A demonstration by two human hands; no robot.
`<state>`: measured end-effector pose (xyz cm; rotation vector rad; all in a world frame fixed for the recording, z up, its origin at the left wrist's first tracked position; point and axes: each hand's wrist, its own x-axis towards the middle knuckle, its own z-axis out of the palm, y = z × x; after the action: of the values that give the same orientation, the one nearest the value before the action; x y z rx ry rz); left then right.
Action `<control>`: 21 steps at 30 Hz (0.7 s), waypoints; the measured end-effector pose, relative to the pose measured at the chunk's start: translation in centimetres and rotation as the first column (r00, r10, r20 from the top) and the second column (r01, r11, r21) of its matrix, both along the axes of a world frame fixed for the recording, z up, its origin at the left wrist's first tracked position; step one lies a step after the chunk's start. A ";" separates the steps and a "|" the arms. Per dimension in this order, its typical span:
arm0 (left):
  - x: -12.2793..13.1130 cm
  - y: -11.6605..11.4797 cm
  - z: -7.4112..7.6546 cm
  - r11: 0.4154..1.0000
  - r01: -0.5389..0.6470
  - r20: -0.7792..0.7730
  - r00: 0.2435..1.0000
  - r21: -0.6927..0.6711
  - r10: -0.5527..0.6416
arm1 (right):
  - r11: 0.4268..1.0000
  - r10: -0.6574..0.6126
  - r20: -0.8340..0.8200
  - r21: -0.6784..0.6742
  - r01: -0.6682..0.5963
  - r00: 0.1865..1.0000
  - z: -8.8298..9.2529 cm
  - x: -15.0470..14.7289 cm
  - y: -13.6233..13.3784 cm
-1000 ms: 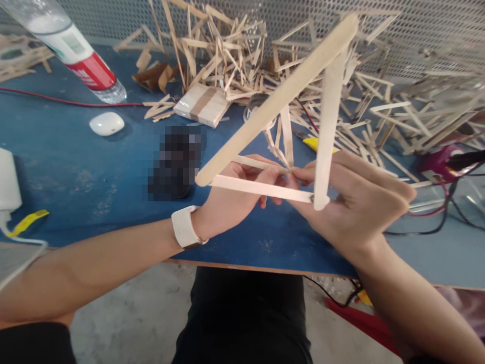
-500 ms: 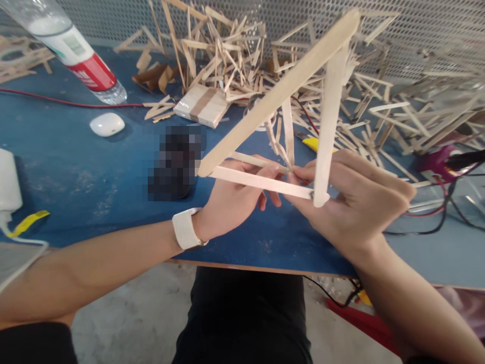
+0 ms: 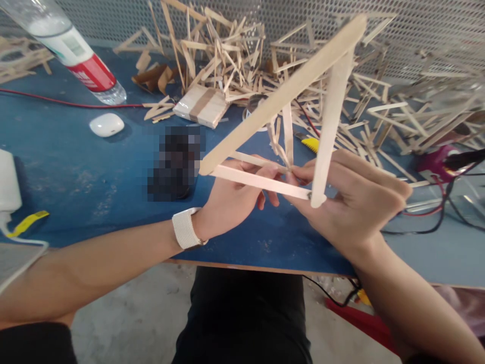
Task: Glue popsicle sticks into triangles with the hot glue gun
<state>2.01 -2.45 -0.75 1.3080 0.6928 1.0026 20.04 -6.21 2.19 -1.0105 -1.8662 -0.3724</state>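
Stick frame (image 3: 284,96) right of center, left hand (image 3: 235,199) and right hand (image 3: 352,202) pinched shut on its lower joint. Upper center: wrapped pack (image 3: 200,104), sticks inside. Upper left: bottle (image 3: 81,55), fill unclear. Stick pile (image 3: 227,60) behind; frame partly blocks yellow cutter (image 3: 310,145).

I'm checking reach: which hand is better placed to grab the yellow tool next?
Probably the right hand: the yellow tool lies just beyond it, while the left hand is farther off. Both hold the wooden stick frame, so the right would likely need to let go first.
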 end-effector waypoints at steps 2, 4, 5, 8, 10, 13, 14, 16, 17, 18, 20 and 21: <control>0.0 -0.1 -0.1 1.000 0.000 0.001 1.000 0.009 0.000 | 1.000 0.001 -0.002 -0.009 -0.001 1.000 0.0 0.1 0.1; 0.0 -0.1 -0.1 1.000 0.007 -0.007 1.000 0.019 -0.007 | 1.000 0.010 -0.011 -0.010 -0.010 1.000 -0.1 0.1 0.2; -0.1 -0.1 0.0 1.000 0.010 -0.012 1.000 0.025 -0.009 | 1.000 0.016 -0.009 -0.003 -0.016 1.000 -0.1 0.2 0.2; -0.1 -0.1 0.1 0.999 0.010 -0.022 1.000 0.039 -0.009 | 1.000 0.001 0.018 -0.007 -0.001 1.000 0.0 0.2 0.1; -0.1 -0.1 0.1 0.999 0.007 -0.025 1.000 0.050 -0.005 | 0.999 -0.013 0.032 -0.039 0.014 0.999 0.0 0.3 0.0; -0.1 -0.1 0.1 0.998 0.008 -0.014 1.000 0.055 -0.008 | 1.000 0.012 0.003 -0.020 -0.012 1.000 -0.1 0.3 0.1; -0.1 0.0 0.1 0.999 0.009 -0.012 1.000 0.048 -0.008 | 1.000 0.018 -0.005 -0.006 -0.018 1.000 -0.1 0.3 0.1; -0.1 0.0 0.0 1.000 0.007 -0.019 1.000 0.029 -0.006 | 1.000 0.016 -0.004 -0.001 -0.016 1.000 -0.1 0.2 0.2; -0.1 0.0 0.0 1.000 0.004 -0.027 1.000 0.022 -0.003 | 1.000 0.013 0.000 -0.009 -0.013 1.000 -0.1 0.2 0.2; -0.1 0.0 -0.1 1.000 0.000 -0.034 0.999 0.018 0.001 | 1.000 0.011 0.001 -0.019 -0.011 1.000 -0.1 0.1 0.2; -0.1 0.0 -0.2 1.000 -0.009 -0.034 0.999 0.017 0.010 | 1.000 0.016 -0.006 -0.016 -0.017 1.000 -0.1 0.1 0.2; -0.1 0.0 -0.3 1.000 -0.011 -0.029 1.000 0.019 0.011 | 1.000 0.014 -0.005 -0.026 -0.014 1.000 -0.1 0.1 0.1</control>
<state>1.90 -2.43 -1.03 1.3388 0.7146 1.0031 20.12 -6.10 2.13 -1.0144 -1.8772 -0.3387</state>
